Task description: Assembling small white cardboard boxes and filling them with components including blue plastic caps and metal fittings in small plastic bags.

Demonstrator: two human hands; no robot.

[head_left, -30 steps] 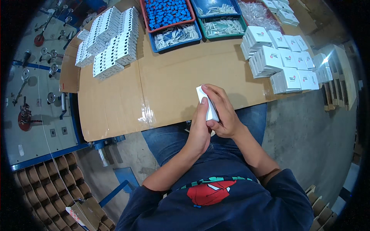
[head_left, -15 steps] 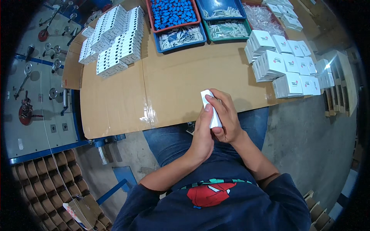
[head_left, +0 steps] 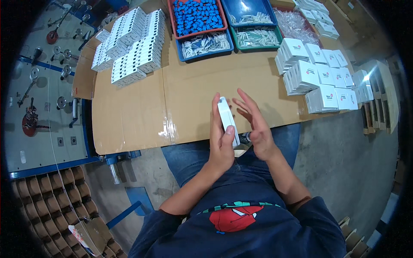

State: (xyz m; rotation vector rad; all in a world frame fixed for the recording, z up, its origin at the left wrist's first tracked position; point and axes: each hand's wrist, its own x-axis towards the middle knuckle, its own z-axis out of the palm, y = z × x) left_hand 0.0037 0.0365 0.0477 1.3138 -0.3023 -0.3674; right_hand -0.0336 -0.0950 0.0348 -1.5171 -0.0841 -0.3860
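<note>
Left hand (head_left: pixel 221 144) clamped a slim white box (head_left: pixel 226 120) over the table (head_left: pixel 129 116) edge.
Right hand (head_left: pixel 254 124) was beside it, fingers spread; the box looked light, stiff, best gripped along its narrow sides.

4 trays (head_left: pixel 202 50), 2 hands (head_left: pixel 221 146), 1 white part (head_left: pixel 226 118) held.

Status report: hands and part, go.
Left hand grips white part upright over cardboard table. Right hand open beside it, not touching. Nothing in the way.
</note>
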